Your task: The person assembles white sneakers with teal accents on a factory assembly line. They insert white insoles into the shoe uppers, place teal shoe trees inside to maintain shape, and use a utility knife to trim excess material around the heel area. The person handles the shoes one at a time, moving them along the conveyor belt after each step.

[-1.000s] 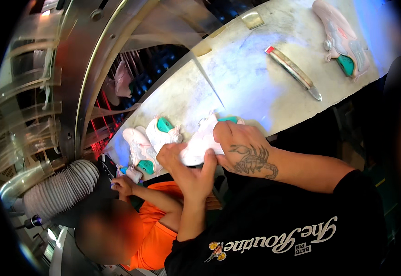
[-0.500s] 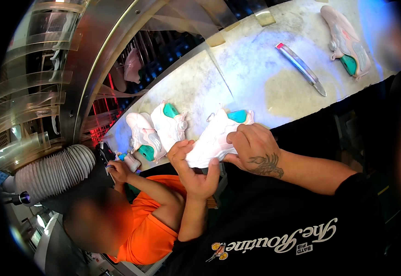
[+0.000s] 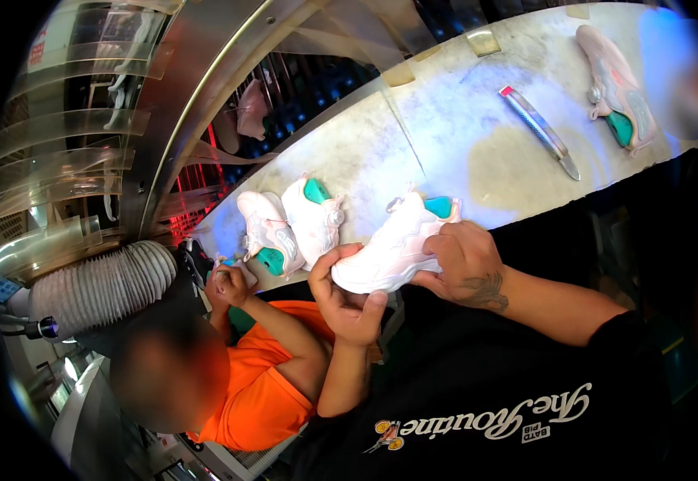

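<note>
A pale pink and white sneaker (image 3: 389,245) with a teal insole at its heel opening is held up at the near edge of the worktable. My left hand (image 3: 347,303) cups its toe end, thumb below and fingers along the far side. At the other end, my right hand (image 3: 468,263) grips the side near the heel with bent fingers and thumb; its fingertips are partly hidden. Left of it on the table lie two matching sneakers, one (image 3: 269,232) beside the other (image 3: 313,218), almost touching.
On the pale worktable (image 3: 445,104) lie a long slim tool with a pointed metal tip (image 3: 540,132) and another sneaker (image 3: 617,88) at the far right. A person in orange (image 3: 265,401) works at my left. Behind is a machine opening with clear strips and a sneaker (image 3: 253,111) inside.
The held sneaker has tipped slightly, showing more of its side, with both hands still on it. The co-worker's hands have come together and risen. The whole view has shifted slightly.
</note>
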`<state>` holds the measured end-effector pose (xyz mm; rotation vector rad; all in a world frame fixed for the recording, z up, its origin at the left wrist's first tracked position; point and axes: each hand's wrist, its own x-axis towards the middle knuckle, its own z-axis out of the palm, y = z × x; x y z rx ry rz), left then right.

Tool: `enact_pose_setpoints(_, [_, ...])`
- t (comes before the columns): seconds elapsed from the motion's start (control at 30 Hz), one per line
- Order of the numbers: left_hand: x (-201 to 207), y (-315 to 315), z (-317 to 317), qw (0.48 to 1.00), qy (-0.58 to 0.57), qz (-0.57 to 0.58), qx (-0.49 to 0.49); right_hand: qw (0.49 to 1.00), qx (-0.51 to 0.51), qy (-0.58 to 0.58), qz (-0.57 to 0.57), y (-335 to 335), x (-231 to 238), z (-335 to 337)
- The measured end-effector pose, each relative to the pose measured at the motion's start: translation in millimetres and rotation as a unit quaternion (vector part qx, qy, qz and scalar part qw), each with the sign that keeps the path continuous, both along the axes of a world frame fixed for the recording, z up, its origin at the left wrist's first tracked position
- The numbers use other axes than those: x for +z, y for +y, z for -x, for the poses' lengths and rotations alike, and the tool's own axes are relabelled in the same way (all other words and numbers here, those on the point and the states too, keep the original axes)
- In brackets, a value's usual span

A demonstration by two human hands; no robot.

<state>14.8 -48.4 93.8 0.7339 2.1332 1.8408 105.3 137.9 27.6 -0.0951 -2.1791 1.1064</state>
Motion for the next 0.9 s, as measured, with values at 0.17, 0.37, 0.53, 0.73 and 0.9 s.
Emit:
enact_pose_setpoints(0.17, [-12, -6, 8, 0.995, -0.004, -0.070, -0.076, 0.999, 0.006, 0.033, 0.016, 3, -9, -8])
enact_pose_setpoints(0.37, [-13, 12, -8, 0.992, 0.125, -0.002, -0.024, 0.999, 0.001, 0.048, 0.016, 2, -15, -11])
enact_pose_setpoints(0.53, [-16, 20, -12, 0.987, 0.161, -0.003, 0.008, 0.999, 0.001, 0.049, 0.015, 3, -15, -11])
enact_pose_setpoints(0.73, [-11, 15, -10, 0.996, 0.033, -0.087, -0.006, 0.998, -0.008, 0.052, 0.022, 1, -14, -14])
enact_pose_setpoints(0.9, [-11, 27, -19, 0.989, 0.132, -0.022, 0.056, 0.999, 0.008, 0.036, 0.007, 3, -13, -15])
